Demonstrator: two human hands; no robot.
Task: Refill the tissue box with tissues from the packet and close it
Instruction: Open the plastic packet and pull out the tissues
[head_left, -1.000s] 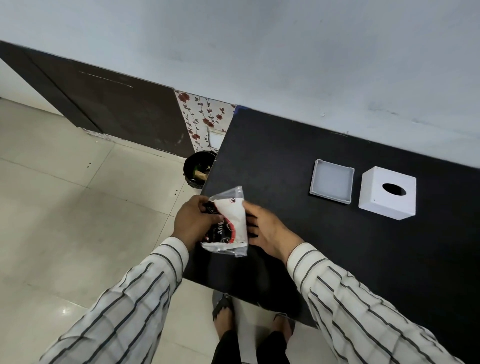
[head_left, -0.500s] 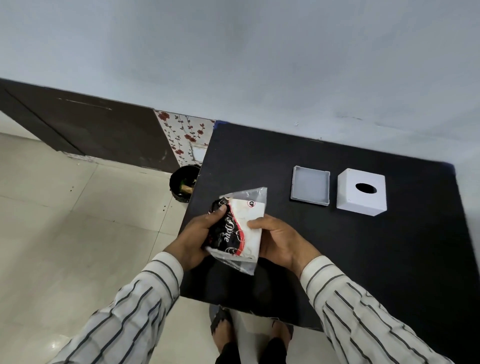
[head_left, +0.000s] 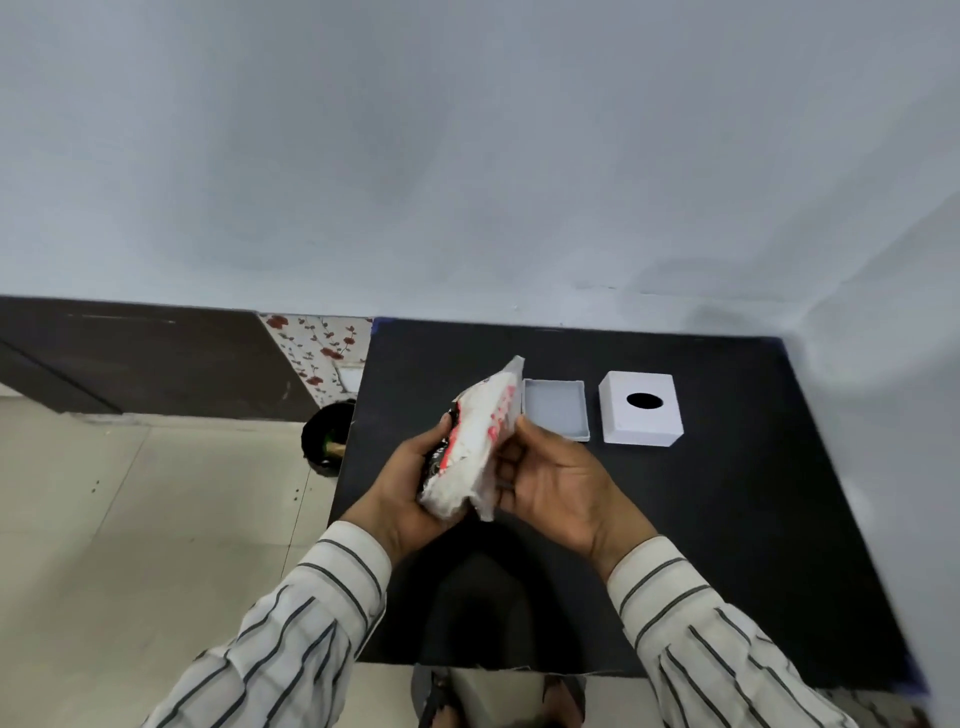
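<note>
I see both hands raised over the left part of the black desk (head_left: 727, 545), holding the tissue packet (head_left: 475, 447) between them. The left hand (head_left: 410, 493) is curled around the packet's lower left side, thumb up along its printed black-and-red edge, fingers closed underneath. The right hand (head_left: 556, 483) grips the opposite side, its thumb pressed on the clear plastic near the packet's upper right and its fingers wrapped behind. The packet is tilted, its sealed top end pointing toward the far edge of the desk, and it is clear of the surface. It looks blurred, so I cannot read the print or tell whether the wrapper is torn open.

Toward the far edge, right of the packet's tip, the shallow white lid (head_left: 558, 410) lies flat with its hollow side up; from this view the packet's top corner overlaps the lid's left rim. Just beside the lid, on its right and not touching it, the white tissue box (head_left: 641, 410) sits with its dark oval opening facing up.

Both sleeves (head_left: 291, 639) are white with dark stripes. Off the desk's left edge, a black bin (head_left: 327, 436) stands on the tiled floor (head_left: 130, 519), near a flower-patterned panel (head_left: 322, 348) against the wall (head_left: 467, 156).
</note>
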